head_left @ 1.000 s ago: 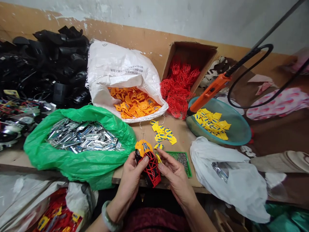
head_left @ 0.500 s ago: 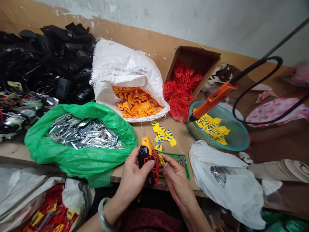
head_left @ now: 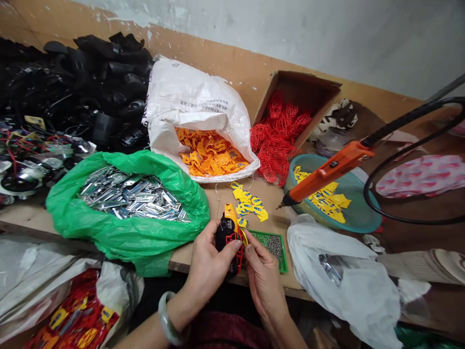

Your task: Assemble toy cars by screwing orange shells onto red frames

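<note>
My left hand (head_left: 212,257) is wrapped round a black housing (head_left: 223,237) with an orange top part and a red lattice piece (head_left: 237,249) on its right side. Between the thumb and fingers of my right hand (head_left: 262,266) is a small yellow piece (head_left: 244,237), which lies against the red lattice edge. Past the housing, several loose yellow pieces (head_left: 250,202) lie on the cardboard. A green tray (head_left: 284,261) of small screws stands just right of my right hand. An orange electric screwdriver (head_left: 327,172) hangs above the tray's right, its tip pointing down left.
A green bag (head_left: 61,194) of metal strips lies left, a white sack (head_left: 203,92) of orange parts behind. A carton (head_left: 319,97) with red lattices, a teal bowl (head_left: 366,218) of yellow pieces and a white bag (head_left: 348,291) are right. Black housings (head_left: 105,72) fill the back left.
The yellow piece in my right hand has come closer against the red lattice. The screwdriver has swung and shows its tip. The whole view has shifted slightly.
</note>
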Motion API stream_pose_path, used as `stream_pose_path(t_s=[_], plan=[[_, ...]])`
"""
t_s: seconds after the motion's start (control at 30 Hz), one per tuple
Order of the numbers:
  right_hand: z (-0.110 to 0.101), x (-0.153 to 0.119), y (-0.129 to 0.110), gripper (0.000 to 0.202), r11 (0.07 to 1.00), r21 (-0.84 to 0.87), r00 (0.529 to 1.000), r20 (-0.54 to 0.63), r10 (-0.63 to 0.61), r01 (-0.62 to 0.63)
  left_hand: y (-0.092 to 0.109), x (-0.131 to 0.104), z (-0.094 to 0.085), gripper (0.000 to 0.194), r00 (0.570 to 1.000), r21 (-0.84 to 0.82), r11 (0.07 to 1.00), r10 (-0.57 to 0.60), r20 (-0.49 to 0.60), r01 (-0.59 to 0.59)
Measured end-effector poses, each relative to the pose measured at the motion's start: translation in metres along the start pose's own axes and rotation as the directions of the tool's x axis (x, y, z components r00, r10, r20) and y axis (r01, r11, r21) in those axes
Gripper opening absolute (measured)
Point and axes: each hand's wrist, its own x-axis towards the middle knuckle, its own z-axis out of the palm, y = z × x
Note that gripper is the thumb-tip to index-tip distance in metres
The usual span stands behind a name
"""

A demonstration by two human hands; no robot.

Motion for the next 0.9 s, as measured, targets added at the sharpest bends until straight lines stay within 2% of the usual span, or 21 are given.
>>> stream_pose_path(t_s=[0.17,0.37,0.5,0.63,0.8,0.9], plan=[[0.001,0.000,0.001,0.040,0.999,-0.025,1.000,0.010,-0.024,0.024,0.000,0.002,0.002,0.022,1.000,0.023,1.000,0.015,-0.017,-0.014],[0.000,-0.001,0.004,0.042,0.999,-0.046,1.000,-0.008,-0.015,0.015,-0.002,0.002,0.001,0.020,0.999,0.136,0.990,0.033,-0.005,-0.032],[-0.004,-0.002,0.006,0.037,0.985,-0.143,0.996,0.039,-0.086,0.091,-0.002,0.002,0.000,0.020,0.999,0.130,0.991,0.045,-0.003,-0.044],[-0.007,-0.003,0.000,0.031,0.912,-0.319,0.966,0.116,-0.231,0.257,-0.004,0.004,-0.004,0.021,0.999,-0.005,0.999,0.037,0.008,-0.037],[0.000,-0.003,-0.007,0.029,0.794,-0.431,0.902,0.167,-0.397,0.429,-0.012,0.004,-0.014,0.034,0.992,-0.278,0.955,-0.073,0.106,0.100],[0.006,-0.005,-0.005,0.031,0.723,-0.485,0.865,0.174,-0.471,0.491,-0.015,0.001,-0.016,0.042,0.983,-0.378,0.911,-0.122,0.139,0.167]])
